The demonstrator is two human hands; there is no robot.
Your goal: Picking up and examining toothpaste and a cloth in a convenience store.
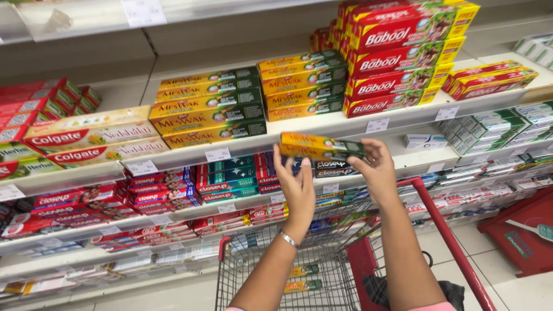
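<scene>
Long yellow-and-green carton (321, 146) held level before the shelf edge. Matching cartons stacked above (208, 107) — red-and-yellow cartons (397, 55) stacked to their right. White price labels (218, 154) along shelf edges — red cartons (80, 198) on the lower left shelf.

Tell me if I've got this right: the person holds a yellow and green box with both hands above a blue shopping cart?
Not quite: the head view shows the cart is red, not blue. The left hand and right hand do hold the yellow and green box above it.
</scene>
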